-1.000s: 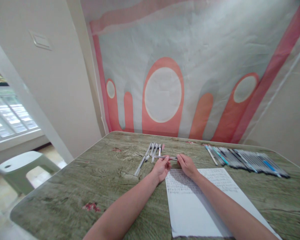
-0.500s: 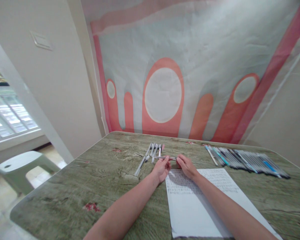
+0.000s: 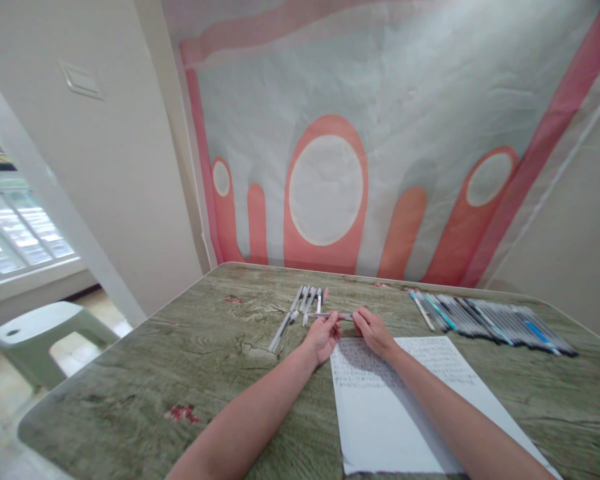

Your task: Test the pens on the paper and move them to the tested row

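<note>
A slim pen (image 3: 345, 317) lies level between my two hands, above the far edge of a sheet of paper (image 3: 390, 427) with handwriting on its upper part. My left hand (image 3: 325, 335) pinches it toward its left part, palm turned up. The right end is in the fingers of my right hand (image 3: 373, 329), which is over the paper's top edge. Just left of my left hand lies a small group of pens (image 3: 282, 331), some side by side and one slanting toward me.
A long row of many pens (image 3: 495, 321) lies at the right back of the wood-patterned table (image 3: 220, 373). A pale green stool (image 3: 55, 327) stands on the floor to the left. Behind the table is a wall covering (image 3: 325, 190) with red shapes.
</note>
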The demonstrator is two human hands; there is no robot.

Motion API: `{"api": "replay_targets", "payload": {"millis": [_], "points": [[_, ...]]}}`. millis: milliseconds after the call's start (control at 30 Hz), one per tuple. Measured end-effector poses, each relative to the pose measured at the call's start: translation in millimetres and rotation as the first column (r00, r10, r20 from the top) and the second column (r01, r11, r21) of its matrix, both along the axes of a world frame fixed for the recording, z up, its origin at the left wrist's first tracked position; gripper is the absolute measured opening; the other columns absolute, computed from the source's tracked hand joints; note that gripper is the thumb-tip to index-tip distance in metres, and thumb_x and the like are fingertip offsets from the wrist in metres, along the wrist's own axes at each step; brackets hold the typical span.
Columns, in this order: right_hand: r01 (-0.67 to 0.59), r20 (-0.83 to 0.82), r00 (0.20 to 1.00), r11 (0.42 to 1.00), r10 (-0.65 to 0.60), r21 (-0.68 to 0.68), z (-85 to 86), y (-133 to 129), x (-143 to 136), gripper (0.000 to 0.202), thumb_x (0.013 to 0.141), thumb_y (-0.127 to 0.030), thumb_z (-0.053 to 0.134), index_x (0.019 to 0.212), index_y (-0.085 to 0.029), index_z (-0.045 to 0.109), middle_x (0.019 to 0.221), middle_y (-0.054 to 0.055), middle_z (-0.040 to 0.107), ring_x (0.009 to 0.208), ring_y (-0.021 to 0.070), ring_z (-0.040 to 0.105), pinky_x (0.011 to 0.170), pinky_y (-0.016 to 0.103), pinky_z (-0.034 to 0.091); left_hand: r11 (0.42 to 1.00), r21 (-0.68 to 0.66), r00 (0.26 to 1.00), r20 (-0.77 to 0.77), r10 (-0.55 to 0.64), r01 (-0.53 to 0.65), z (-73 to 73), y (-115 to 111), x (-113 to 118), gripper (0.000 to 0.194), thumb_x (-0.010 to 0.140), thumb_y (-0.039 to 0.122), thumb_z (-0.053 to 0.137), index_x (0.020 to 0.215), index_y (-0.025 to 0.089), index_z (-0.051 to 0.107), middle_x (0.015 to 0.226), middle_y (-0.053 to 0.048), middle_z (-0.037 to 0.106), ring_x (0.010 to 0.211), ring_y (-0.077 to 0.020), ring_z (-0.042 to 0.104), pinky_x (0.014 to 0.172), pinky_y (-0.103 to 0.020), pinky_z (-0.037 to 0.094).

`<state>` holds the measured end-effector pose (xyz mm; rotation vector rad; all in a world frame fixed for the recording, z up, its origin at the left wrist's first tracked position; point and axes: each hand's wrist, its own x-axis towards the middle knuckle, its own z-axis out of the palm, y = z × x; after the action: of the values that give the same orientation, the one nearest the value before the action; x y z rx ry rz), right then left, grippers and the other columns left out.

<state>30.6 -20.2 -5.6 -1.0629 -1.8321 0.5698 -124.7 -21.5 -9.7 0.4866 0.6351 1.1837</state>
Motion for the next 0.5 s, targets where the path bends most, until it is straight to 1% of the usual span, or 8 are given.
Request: {"api": "replay_targets", "payload": {"millis": [100, 167, 233, 267, 333, 367, 433, 500], "points": [[-0.018, -0.018, 1.0, 0.999, 0.017, -0.041, 1.9, 1, 1, 0.037, 0.086, -0.04, 0.032, 0.058, -0.02, 0.044, 0.049, -0.003, 0.045, 0.049, 0.0116, 0.043, 0.053, 0.024, 0.036, 1.0, 0.002, 1.0, -0.001, -0.008, 0.008, 0.5, 0, -1, 0.016, 0.07, 0.016, 0.064, 0.083, 0.014, 0.056, 0.067, 0.001, 0.06, 0.049, -0.0019, 0.049, 0.048, -0.013, 0.041], [-0.052, -0.07, 0.996, 0.996, 0.046, -0.073, 3.8, 0, -1, 0.035, 0.086, -0.041, 0.032, 0.064, -0.019, 0.048, 0.052, -0.003, 0.048, 0.05, 0.0113, 0.044, 0.053, 0.024, 0.037, 1.0, -0.008, 1.0, -0.005, -0.001, 0.001, 3.1, -1, -1, 0.017, 0.07, 0.017, 0.064, 0.084, 0.014, 0.056, 0.067, 0.001, 0.06, 0.049, -0.0018, 0.05, 0.049, -0.013, 0.041], [-0.098, -0.119, 0.989, 0.992, 0.089, -0.073, 6.9, -2, -5, 0.028, 0.083, -0.043, 0.04, 0.082, -0.018, 0.053, 0.066, -0.001, 0.055, 0.058, 0.012, 0.049, 0.056, 0.024, 0.04, 1.0, 0.016, 1.0, -0.009, -0.011, 0.011, 7.0, -3, 0, 0.017, 0.07, 0.021, 0.065, 0.084, 0.014, 0.057, 0.07, 0.001, 0.061, 0.051, -0.0024, 0.051, 0.052, -0.013, 0.041], [-0.125, -0.134, 0.984, 0.99, 0.116, -0.06, 8.9, -3, -7, 0.03, 0.08, -0.043, 0.046, 0.094, -0.018, 0.053, 0.077, 0.001, 0.057, 0.065, 0.0129, 0.051, 0.06, 0.025, 0.041, 0.998, 0.048, 0.999, -0.013, -0.029, 0.03, 8.9, -4, 1, 0.019, 0.07, 0.023, 0.064, 0.085, 0.014, 0.058, 0.072, 0.0, 0.062, 0.054, -0.0034, 0.053, 0.054, -0.014, 0.042], [-0.18, -0.133, 0.975, 0.983, 0.176, -0.023, 13.6, -7, -12, 0.045, 0.074, -0.043, 0.055, 0.112, -0.02, 0.048, 0.098, 0.004, 0.056, 0.083, 0.0155, 0.053, 0.072, 0.027, 0.043, 0.988, 0.133, 0.996, -0.034, -0.077, 0.081, 11.7, -6, 3, 0.023, 0.071, 0.027, 0.063, 0.089, 0.013, 0.059, 0.077, -0.003, 0.062, 0.062, -0.0064, 0.055, 0.06, -0.017, 0.043], [-0.199, -0.132, 0.972, 0.98, 0.197, -0.003, 16.0, -9, -14, 0.047, 0.075, -0.042, 0.054, 0.117, -0.021, 0.047, 0.103, 0.005, 0.055, 0.091, 0.0162, 0.052, 0.08, 0.029, 0.041, 0.979, 0.173, 0.993, -0.056, -0.099, 0.108, 12.3, -7, 5, 0.026, 0.071, 0.029, 0.063, 0.09, 0.013, 0.059, 0.079, -0.004, 0.063, 0.065, -0.0076, 0.055, 0.062, -0.018, 0.043], [-0.203, -0.153, 0.967, 0.979, 0.204, 0.021, 20.4, -11, -16, 0.041, 0.081, -0.042, 0.046, 0.116, -0.022, 0.05, 0.102, 0.004, 0.055, 0.097, 0.0159, 0.049, 0.088, 0.03, 0.036, 0.964, 0.226, 0.985, -0.132, -0.111, 0.139, 12.3, -9, 8, 0.029, 0.07, 0.032, 0.063, 0.092, 0.012, 0.058, 0.077, -0.003, 0.062, 0.064, -0.0078, 0.054, 0.062, -0.019, 0.042], [-0.195, -0.19, 0.963, 0.981, 0.193, 0.008, 24.4, -9, -16, 0.038, 0.083, -0.044, 0.039, 0.108, -0.021, 0.057, 0.098, 0.005, 0.056, 0.096, 0.0159, 0.05, 0.087, 0.03, 0.037, 0.946, 0.276, 0.96, -0.264, -0.094, 0.168, 12.3, -10, 10, 0.031, 0.073, 0.037, 0.059, 0.091, 0.012, 0.057, 0.074, -0.002, 0.061, 0.06, -0.0069, 0.051, 0.059, -0.019, 0.04]]}}
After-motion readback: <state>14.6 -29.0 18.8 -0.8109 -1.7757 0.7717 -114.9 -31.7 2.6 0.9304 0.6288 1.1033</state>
